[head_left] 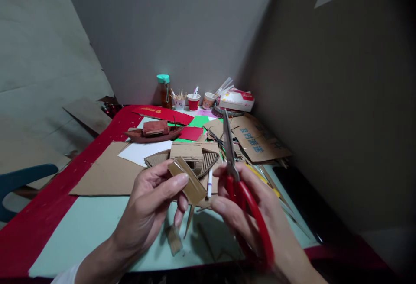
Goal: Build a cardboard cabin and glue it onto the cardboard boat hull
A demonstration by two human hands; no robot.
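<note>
My left hand [152,204] pinches a small folded strip of brown cardboard [189,181] between thumb and fingers, held above the table. My right hand [250,214] grips red-handled scissors [242,188], blades closed and pointing up and away. Just behind the hands lies a cardboard model boat [198,156] with a corrugated hull. A white pen [209,183] rests beside it. A thin cardboard sliver [189,219] hangs below the strip.
A red-brown model boat [154,131] sits further back on coloured paper. A bottle with a green cap [164,89], paper cups [193,101] and a tissue pack [236,99] line the wall. Flat cardboard [107,173] lies left, printed cardboard [260,139] right. A cardboard scrap [173,238] lies near the edge.
</note>
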